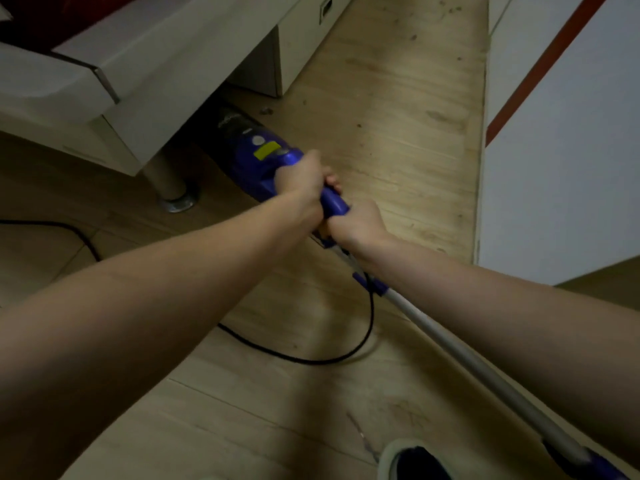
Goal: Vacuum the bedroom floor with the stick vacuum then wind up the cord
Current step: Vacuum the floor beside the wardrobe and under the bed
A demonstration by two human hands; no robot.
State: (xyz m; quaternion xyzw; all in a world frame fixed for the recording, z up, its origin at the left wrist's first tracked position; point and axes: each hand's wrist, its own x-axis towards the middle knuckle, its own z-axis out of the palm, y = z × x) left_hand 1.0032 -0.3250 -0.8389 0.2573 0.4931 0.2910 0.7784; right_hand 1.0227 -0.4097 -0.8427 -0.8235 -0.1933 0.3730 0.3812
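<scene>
Under both hands' grip (323, 199), the stick vacuum (258, 155).

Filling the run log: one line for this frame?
phase: vacuuming under bed | left hand: gripping vacuum body | right hand: gripping same | cord: loose on floor, unwound

Two bare forearms, sleeveless to the frame's edge; a pale-rimmed, dark-lined slipper (412, 460) on one foot.

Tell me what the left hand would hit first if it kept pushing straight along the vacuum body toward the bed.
Probably the white bed frame. The left hand grips the blue vacuum, whose front already reaches under the frame beside the metal leg. Depth is hard to judge.
</scene>
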